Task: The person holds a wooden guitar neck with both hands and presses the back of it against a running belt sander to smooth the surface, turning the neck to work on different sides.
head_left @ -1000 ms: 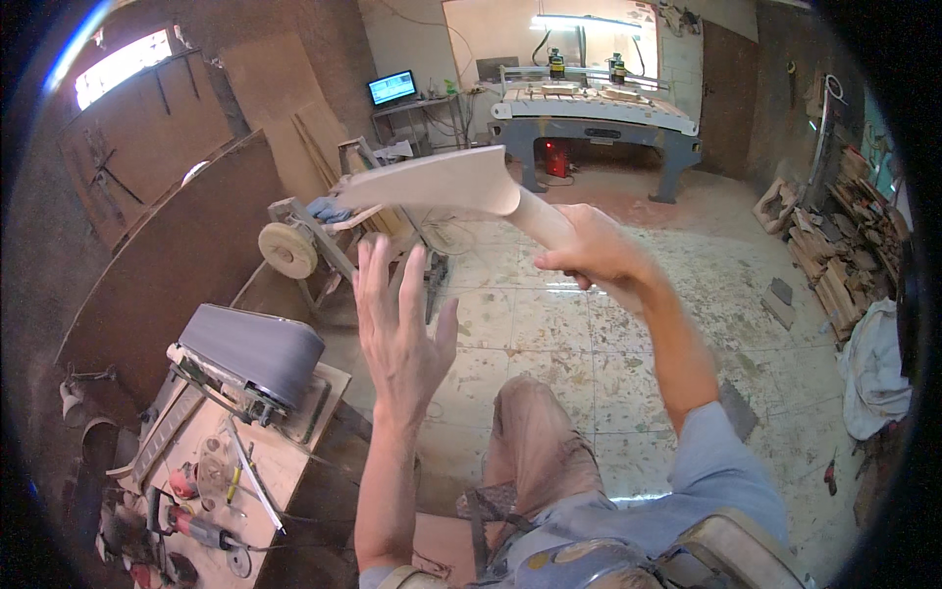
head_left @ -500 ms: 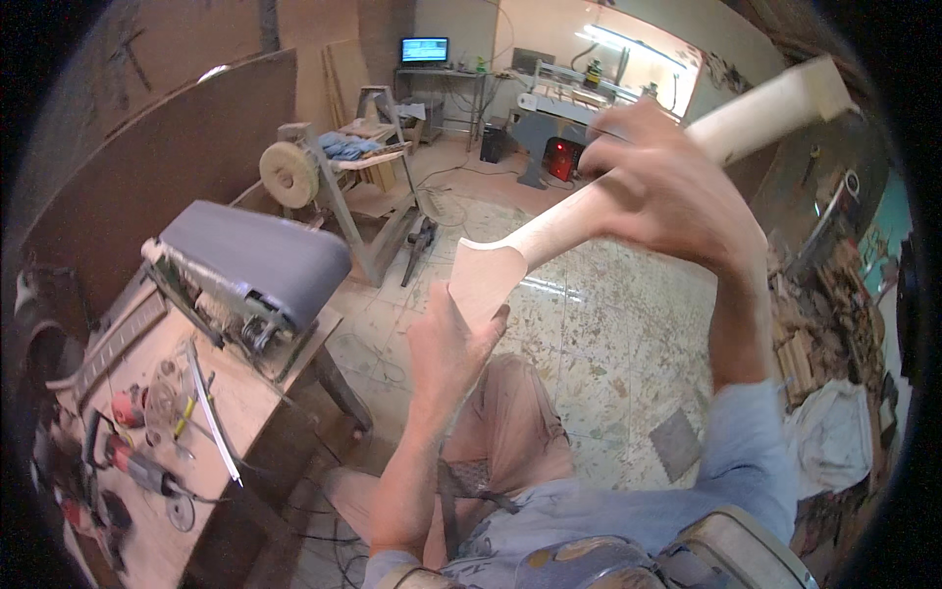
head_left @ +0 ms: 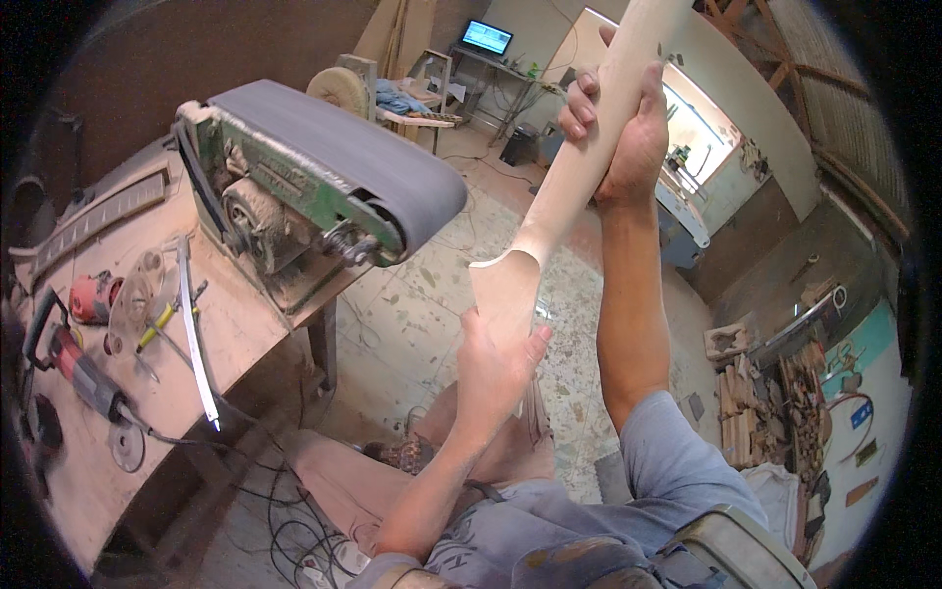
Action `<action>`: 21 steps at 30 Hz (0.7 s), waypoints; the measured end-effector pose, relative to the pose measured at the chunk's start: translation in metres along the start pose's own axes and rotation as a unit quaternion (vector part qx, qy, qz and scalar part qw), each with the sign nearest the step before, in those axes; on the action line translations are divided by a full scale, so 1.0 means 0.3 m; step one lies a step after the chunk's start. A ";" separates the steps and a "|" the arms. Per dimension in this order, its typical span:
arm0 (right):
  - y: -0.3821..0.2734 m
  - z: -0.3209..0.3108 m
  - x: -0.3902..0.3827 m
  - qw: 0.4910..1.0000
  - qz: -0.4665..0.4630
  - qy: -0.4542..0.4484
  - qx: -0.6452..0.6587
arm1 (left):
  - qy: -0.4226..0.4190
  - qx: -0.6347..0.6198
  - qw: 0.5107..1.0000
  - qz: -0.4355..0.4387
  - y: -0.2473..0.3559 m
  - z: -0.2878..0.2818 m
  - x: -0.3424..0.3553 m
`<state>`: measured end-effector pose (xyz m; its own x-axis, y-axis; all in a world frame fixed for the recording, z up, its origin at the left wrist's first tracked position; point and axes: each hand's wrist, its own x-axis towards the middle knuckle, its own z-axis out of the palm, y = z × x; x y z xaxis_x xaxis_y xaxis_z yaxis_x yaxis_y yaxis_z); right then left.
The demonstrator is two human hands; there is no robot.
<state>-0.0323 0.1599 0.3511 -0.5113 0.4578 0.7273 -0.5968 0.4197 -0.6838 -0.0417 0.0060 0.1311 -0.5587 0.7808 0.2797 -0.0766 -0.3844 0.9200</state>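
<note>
A pale, bare wooden guitar neck [head_left: 566,191] slants up and to the right in front of me, its far end cut off by the upper edge of the picture. My left hand [head_left: 494,365] is closed around its broad, flared lower end. Higher up, my right hand [head_left: 636,147] wraps the rounded shaft from underneath, with fingers showing on the left of it and the thumb on the right. To the left of the neck stands a belt sander [head_left: 343,162] with a wide grey belt; wood and belt are apart.
The sander's bench [head_left: 231,344] holds a red and black power tool [head_left: 83,373], a metal strip [head_left: 196,339] and a yellow-handled tool [head_left: 155,329]. Cables [head_left: 285,535] lie by my legs. Wood offcuts [head_left: 760,412] are piled at the right. A lit monitor [head_left: 487,37] stands at the back.
My view has turned, and the sander appears larger and nearer. The neck has swung to a steeper slant, and my right hand now grips it from below instead of over the top.
</note>
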 end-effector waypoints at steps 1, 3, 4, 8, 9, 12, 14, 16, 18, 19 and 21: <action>0.020 0.012 0.017 1.000 0.012 -0.009 0.000 | -0.013 -0.023 1.000 -0.016 0.010 -0.019 0.001; 0.057 0.029 0.061 0.999 0.034 -0.027 -0.002 | -0.040 -0.070 0.996 -0.046 0.048 -0.062 0.003; 0.073 0.044 0.072 0.999 0.041 -0.029 -0.016 | -0.047 -0.093 0.993 -0.056 0.061 -0.080 0.004; 0.113 0.094 0.125 0.995 0.074 -0.040 -0.050 | -0.060 -0.149 0.986 -0.048 0.075 -0.128 0.019; 0.122 0.100 0.138 0.994 0.083 -0.041 -0.051 | -0.063 -0.148 0.986 -0.042 0.075 -0.139 0.025; 0.150 0.137 0.163 0.994 0.091 -0.044 -0.043 | -0.074 -0.147 0.986 -0.042 0.080 -0.166 0.046; 0.150 0.183 0.161 0.991 0.122 0.021 -0.049 | -0.077 -0.164 0.982 -0.058 0.079 -0.173 0.056; 0.154 0.201 0.167 0.989 0.128 0.049 -0.048 | -0.081 -0.194 0.974 -0.080 0.081 -0.178 0.063; 0.163 0.193 0.190 0.992 0.111 0.038 -0.041 | -0.086 -0.230 0.964 -0.103 0.085 -0.182 0.070; 0.164 0.193 0.195 0.992 0.112 0.038 -0.039 | -0.092 -0.244 0.959 -0.110 0.085 -0.184 0.073; 0.163 0.198 0.201 0.992 0.112 0.037 -0.034 | -0.103 -0.269 0.949 -0.124 0.082 -0.194 0.078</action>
<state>-0.1290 0.1614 0.3650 -0.5782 0.6015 0.5512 -0.4280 0.3515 -0.8326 -0.1048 -0.0138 0.1444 -0.2990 0.9386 0.1720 -0.6271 -0.3291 0.7060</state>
